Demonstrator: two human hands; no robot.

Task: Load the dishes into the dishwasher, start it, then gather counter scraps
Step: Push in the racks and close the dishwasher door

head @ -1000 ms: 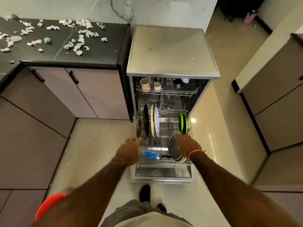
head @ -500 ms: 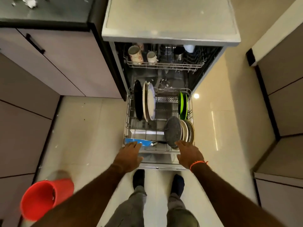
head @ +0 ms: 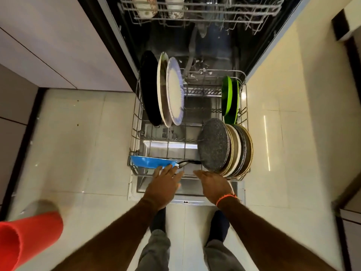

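Bare-handed, both palms spread and empty: left hand (head: 163, 185) now at blue pan (head: 151, 162), right hand (head: 214, 184) withdrawn from speckled plate (head: 214, 144), lower rack (head: 136, 122) loaded, likely ready to push in.

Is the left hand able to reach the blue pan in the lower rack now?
Probably yes. The left hand is open, its fingertips already at the near edge of the blue pan, which lies at the front of the lower rack with nothing between them.
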